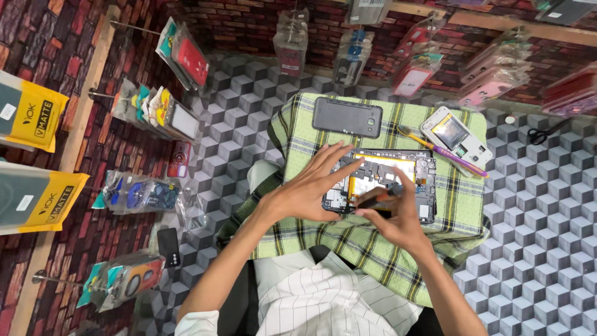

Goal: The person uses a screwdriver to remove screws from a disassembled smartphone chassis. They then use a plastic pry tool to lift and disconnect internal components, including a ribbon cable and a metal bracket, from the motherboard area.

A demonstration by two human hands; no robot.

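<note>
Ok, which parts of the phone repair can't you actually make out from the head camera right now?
- Tool tip: the dark tool in the right hand is blurred; its tip cannot be told.
- Opened phone: its lower left corner is hidden by the left hand.
- Small parts inside the phone: too small to tell.
- Scissors on the patterned surface: blurred and small.
- Hanging phone cases: blurred, top ones cut by the upper edge.
</note>
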